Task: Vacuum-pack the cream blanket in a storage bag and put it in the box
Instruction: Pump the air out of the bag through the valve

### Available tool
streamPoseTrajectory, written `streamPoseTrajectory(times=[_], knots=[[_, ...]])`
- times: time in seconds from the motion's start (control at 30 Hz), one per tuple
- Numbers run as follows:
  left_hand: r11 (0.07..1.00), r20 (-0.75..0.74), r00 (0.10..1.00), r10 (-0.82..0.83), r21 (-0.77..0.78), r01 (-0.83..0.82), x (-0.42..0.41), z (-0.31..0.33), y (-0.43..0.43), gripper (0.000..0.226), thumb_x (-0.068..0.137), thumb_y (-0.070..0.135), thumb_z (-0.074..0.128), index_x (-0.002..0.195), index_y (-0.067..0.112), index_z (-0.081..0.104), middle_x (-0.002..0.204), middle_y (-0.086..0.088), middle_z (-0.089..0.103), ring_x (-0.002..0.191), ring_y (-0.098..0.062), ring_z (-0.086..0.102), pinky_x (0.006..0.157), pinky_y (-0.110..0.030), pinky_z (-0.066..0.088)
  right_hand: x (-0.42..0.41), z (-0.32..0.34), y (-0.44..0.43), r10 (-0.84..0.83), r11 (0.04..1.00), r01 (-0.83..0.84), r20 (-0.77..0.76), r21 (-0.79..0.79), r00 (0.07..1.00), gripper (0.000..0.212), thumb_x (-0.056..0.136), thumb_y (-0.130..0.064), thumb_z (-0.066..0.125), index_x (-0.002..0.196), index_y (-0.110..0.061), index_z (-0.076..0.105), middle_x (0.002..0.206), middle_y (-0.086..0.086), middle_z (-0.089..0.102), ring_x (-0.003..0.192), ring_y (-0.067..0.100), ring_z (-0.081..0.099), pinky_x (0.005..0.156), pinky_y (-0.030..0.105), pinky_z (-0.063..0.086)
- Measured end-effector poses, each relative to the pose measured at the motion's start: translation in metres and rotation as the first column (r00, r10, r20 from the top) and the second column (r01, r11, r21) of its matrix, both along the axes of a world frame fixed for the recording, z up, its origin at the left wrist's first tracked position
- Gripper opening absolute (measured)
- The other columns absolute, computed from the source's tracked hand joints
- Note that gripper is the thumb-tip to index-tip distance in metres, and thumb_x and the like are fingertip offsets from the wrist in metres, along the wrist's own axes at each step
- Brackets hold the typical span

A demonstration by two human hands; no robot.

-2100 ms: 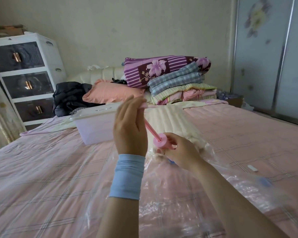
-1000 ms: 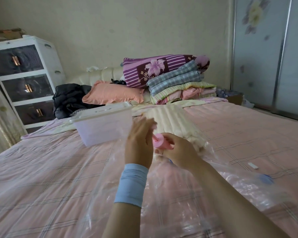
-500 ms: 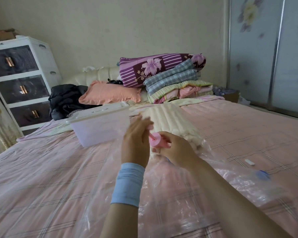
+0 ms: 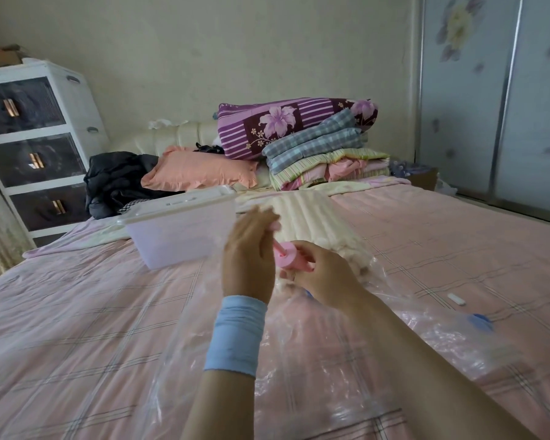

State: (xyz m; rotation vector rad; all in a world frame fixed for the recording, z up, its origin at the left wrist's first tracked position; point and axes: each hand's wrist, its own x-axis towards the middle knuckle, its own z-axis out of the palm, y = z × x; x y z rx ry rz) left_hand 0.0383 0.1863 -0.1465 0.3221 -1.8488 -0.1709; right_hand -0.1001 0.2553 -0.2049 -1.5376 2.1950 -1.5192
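A clear plastic storage bag [image 4: 346,360] lies across the pink bed, and the cream blanket [image 4: 315,220] sits in its far end. A pink hand pump [image 4: 288,255] stands on the bag in the middle of the view. My right hand [image 4: 324,274] grips the pump's body. My left hand [image 4: 251,249], with a blue wristband, holds the pump's handle, whose rod shows only a short way above the body. A translucent lidded box [image 4: 178,230] stands on the bed just left of my hands.
A small white clip [image 4: 457,299] and a blue piece [image 4: 481,320] lie on the bed to the right. Folded quilts [image 4: 315,144], a peach pillow [image 4: 200,173] and dark clothes [image 4: 121,182] are piled at the bed's head. A drawer unit [image 4: 35,147] stands at the left.
My left hand came down from its raised position, pushing the pump handle into the body, and it has now risen slightly again. My right hand stays on the pump body.
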Motion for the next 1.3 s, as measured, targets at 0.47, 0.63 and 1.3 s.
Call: streamPoseTrajectory(times=[0.47,0.63,1.3], knots=[[0.997,-0.118,0.993,0.022,-0.074,-0.031,0.002,0.018,0.003,0.019,0.093,-0.004,0.058,0.097,0.009,0.071,0.114,0.003,0.069,0.12,-0.021,0.06,0.101,-0.02,0.043,-0.003,0.0,0.001,0.005,1.0,-0.005,0.022,-0.002,1.0,0.045,0.078,-0.055,0.079,0.119,-0.047,0.062,0.099,-0.028,0.071,0.086,-0.009,0.066,0.08,0.02,0.053],[0.998,0.132,0.99,0.044,0.041,-0.05,0.0,-0.005,0.004,0.015,0.092,0.012,0.06,0.093,0.019,0.073,0.096,0.005,0.072,0.087,-0.021,0.067,0.066,-0.024,0.046,0.0,-0.001,-0.002,-0.001,1.0,0.001,0.002,-0.012,1.0,0.049,0.073,-0.061,0.074,0.118,-0.047,0.061,0.098,-0.026,0.071,0.084,-0.001,0.066,0.082,0.028,0.054],[0.978,-0.245,0.967,0.076,-0.17,-0.119,0.014,0.046,0.017,0.018,0.098,0.008,0.055,0.102,0.007,0.073,0.112,-0.004,0.072,0.115,-0.021,0.064,0.098,-0.03,0.051,-0.008,-0.003,0.002,-0.006,1.0,0.007,0.071,-0.007,0.997,0.046,0.076,-0.054,0.082,0.118,-0.05,0.062,0.103,-0.03,0.069,0.096,-0.01,0.062,0.085,0.019,0.048]])
